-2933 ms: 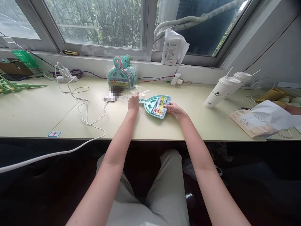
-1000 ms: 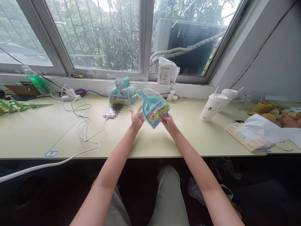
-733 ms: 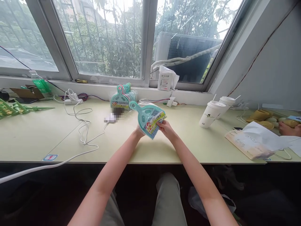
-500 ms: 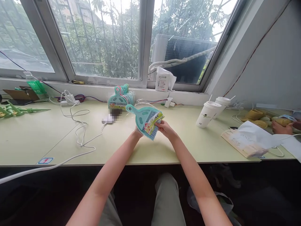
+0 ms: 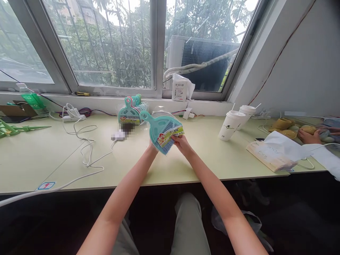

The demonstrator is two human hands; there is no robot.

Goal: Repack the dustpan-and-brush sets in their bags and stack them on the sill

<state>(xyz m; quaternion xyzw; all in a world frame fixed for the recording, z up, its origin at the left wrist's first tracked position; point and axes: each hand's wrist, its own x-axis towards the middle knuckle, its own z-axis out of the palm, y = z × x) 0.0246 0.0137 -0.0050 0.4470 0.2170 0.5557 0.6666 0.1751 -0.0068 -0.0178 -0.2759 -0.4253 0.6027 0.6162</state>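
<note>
The left hand [image 5: 152, 147], earlier open beside the teal plastic dustpan-and-brush set [image 5: 162, 131], has moved behind it. Left fingers: mostly hidden, grip cannot be told. The right hand [image 5: 183, 144] has its fingers narrowed on the set's labelled edge. The set is tilted above the pale yellow-green table [image 5: 202, 156]; similar wrapped sets [image 5: 129, 115] stand beyond the left fingers.

The teal dustpan [image 5: 156, 128] hides most of the left hand [image 5: 152, 147]

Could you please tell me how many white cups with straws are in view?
2: the nearer cup right of the held dustpan, and the farther cup behind it, partly covered.
</note>
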